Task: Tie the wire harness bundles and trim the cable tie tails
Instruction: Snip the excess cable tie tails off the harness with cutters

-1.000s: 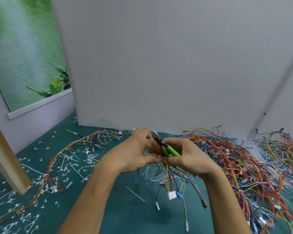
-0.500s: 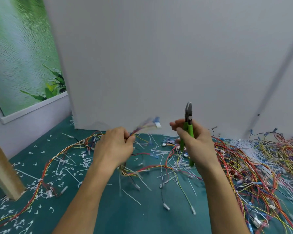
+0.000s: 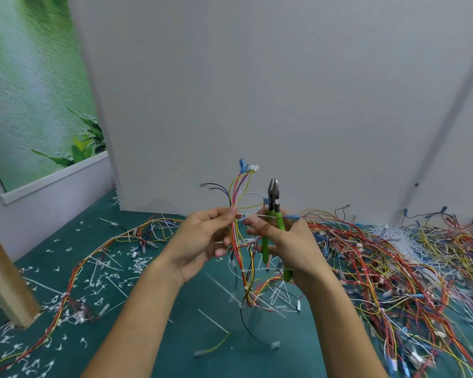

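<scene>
Over the middle of the green bench (image 3: pixel 175 336), you hold a wire bundle (image 3: pixel 237 249) upright between your hands, its long axis running nearly straight up and down. Its top end fans out above your fingers into loose red, yellow, blue and black strands ending in small blue and white plugs, pointing up in front of the grey board (image 3: pixel 257 91) behind. Its lower end hangs to the bench and splays among loose ties. Your left hand (image 3: pixel 202 238) is clenched on the bundle, pinching it between thumb and forefinger just below the fan. A white cable tie (image 3: pixel 253 215) lies level and crosswise from that pinch toward your right hand (image 3: pixel 290 241), at right angles to the bundle; whether it is looped round the wires cannot be told. Your right hand grasps the cutters (image 3: pixel 274 205) by their green handles, its fingertips up against the tie's end. The cutters stand upright, dark nose pointing up and handles running down through your palm, just beside the bundle and roughly parallel to it. Right of your hands a big heap of tangled wires (image 3: pixel 393 268) covers the bench up to the board. Left of them one long harness (image 3: pixel 74 274) lies curved across the bench among scattered white tie clippings (image 3: pixel 101 285). A wooden post (image 3: pixel 3 274) stands at the far left
</scene>
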